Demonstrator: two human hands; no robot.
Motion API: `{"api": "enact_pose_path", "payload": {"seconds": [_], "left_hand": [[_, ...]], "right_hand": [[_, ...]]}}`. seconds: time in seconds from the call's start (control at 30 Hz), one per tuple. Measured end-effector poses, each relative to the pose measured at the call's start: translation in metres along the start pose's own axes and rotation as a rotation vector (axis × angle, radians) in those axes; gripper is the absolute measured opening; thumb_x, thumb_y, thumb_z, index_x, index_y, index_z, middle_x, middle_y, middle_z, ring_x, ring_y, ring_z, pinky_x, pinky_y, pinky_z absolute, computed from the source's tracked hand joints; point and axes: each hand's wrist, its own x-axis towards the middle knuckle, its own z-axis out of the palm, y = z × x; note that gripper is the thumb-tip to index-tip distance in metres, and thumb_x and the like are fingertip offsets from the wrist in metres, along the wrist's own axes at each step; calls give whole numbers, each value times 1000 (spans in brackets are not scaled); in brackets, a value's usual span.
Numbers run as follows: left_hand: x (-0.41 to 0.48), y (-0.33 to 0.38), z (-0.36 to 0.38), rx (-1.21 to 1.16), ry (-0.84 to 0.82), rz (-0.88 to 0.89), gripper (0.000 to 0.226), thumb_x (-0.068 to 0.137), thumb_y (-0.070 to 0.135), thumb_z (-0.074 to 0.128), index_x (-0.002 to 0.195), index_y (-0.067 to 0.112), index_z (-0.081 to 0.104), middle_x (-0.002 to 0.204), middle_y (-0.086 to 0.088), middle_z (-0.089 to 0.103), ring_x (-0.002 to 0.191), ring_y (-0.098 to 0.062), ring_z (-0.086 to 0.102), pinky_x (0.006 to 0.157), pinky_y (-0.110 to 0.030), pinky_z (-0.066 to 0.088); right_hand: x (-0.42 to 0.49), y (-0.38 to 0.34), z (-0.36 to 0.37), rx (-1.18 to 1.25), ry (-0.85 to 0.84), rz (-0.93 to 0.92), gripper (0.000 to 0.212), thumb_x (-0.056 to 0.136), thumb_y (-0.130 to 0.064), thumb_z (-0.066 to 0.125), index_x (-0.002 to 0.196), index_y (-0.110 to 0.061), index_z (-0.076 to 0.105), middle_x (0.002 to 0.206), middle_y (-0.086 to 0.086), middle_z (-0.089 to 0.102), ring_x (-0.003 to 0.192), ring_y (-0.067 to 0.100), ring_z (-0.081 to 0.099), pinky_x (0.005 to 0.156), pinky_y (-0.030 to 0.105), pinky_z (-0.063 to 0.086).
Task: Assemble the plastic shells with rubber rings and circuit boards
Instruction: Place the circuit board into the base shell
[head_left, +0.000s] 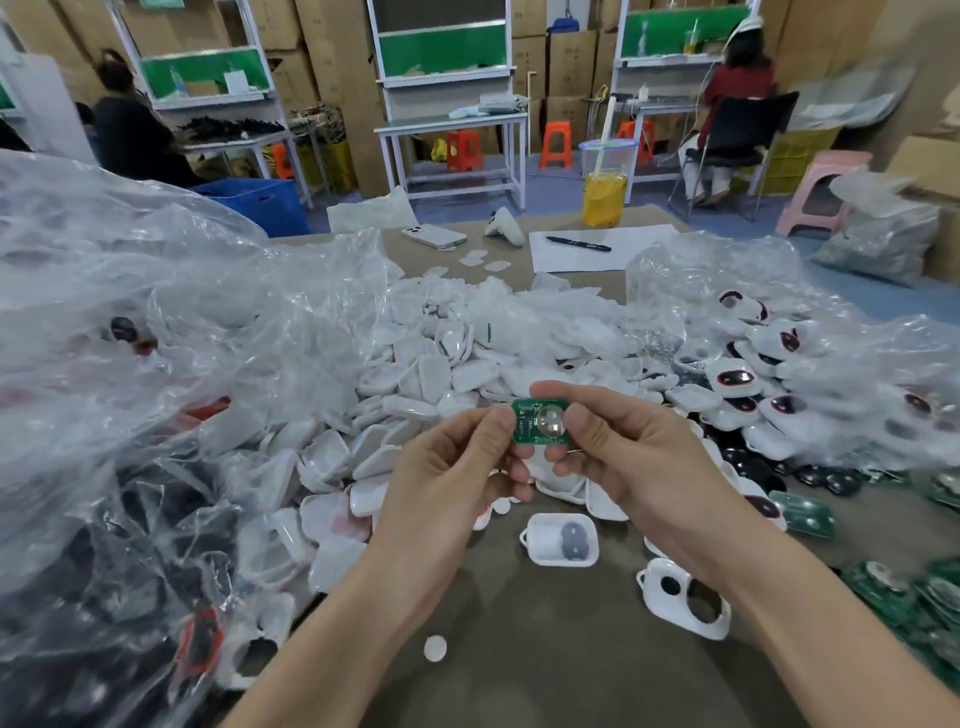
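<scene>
Glossy white plastic shells (558, 540), crinkled clear plastic bags (156, 291) — shiny, matt brown tabletop (545, 665), green circuit board (540, 422).

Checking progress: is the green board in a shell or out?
Out. The left hand and right hand pinch the board aloft; the shell with a grey ring lies below, apart.

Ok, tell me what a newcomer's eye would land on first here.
First, the green circuit board, pinched between the left hand and the right hand at centre frame. Behind it a heap of white plastic shells sprawls across the table, flanked by crumpled clear plastic bags. Just below the hands lies an open shell with a grey rubber piece inside.
</scene>
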Motion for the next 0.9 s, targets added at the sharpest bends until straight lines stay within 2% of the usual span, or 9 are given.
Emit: {"api": "enact_pose_path", "payload": {"seconds": [0.13,0.2,0.27,0.37,0.4,0.5,0.63,0.8,0.9], "left_hand": [[1,-1,0,48,37,-29,28,89,42,66,88,16,77,77,-6,65,65,-16,58,74,-48,40],[1,-2,0,58,41,-30,31,86,46,67,87,17,77,76,-6,65,65,-16,57,74,-52,37],[2,-4,0,62,39,-19,30,86,46,68,87,18,77,76,-5,65,65,-17,57,72,-49,39],[2,-5,2,31,42,7,27,88,42,66,83,19,78,75,-3,66,63,-15,58,66,-35,50],[2,-6,2,34,44,10,27,88,42,65,83,19,78,75,-2,66,63,-14,58,65,-34,51],[2,-6,2,72,61,3,28,90,43,64,84,19,77,72,-2,65,63,-15,59,70,-48,43],[2,-6,-1,87,80,-12,33,88,49,66,86,17,76,69,-3,65,62,-17,57,72,-52,39],[2,-4,0,109,73,-2,34,83,53,67,83,20,76,69,-3,65,62,-18,58,69,-48,41],[1,-4,-1,128,103,22,31,88,51,70,80,21,75,66,-1,64,60,-16,59,62,-37,43]], "right_hand": [[0,0,-2,62,-19,37,28,86,-20,60,108,-17,78,99,6,75,76,11,67,72,19,55],[0,0,-3,73,-24,54,29,88,-17,59,111,-14,76,101,8,75,77,12,67,73,19,55],[-1,0,-4,86,-23,65,29,89,-16,58,111,-13,76,102,9,75,77,13,67,73,19,56],[0,0,-3,91,-17,73,28,89,-15,58,110,-13,76,100,9,75,78,13,68,73,19,56],[0,0,-3,89,-17,74,28,89,-15,58,110,-13,76,100,9,75,78,13,68,73,20,56],[-1,1,-3,99,-22,81,29,88,-16,59,111,-14,76,101,9,75,79,13,69,74,20,56],[-2,0,-2,112,-26,91,29,87,-16,59,111,-15,76,104,11,76,80,14,71,75,19,56],[-1,1,2,121,-16,73,28,84,-20,63,108,-17,78,101,11,76,79,13,72,74,20,57],[0,4,3,100,-13,72,26,84,-23,65,106,-21,79,102,10,76,81,15,72,75,20,57]]}}
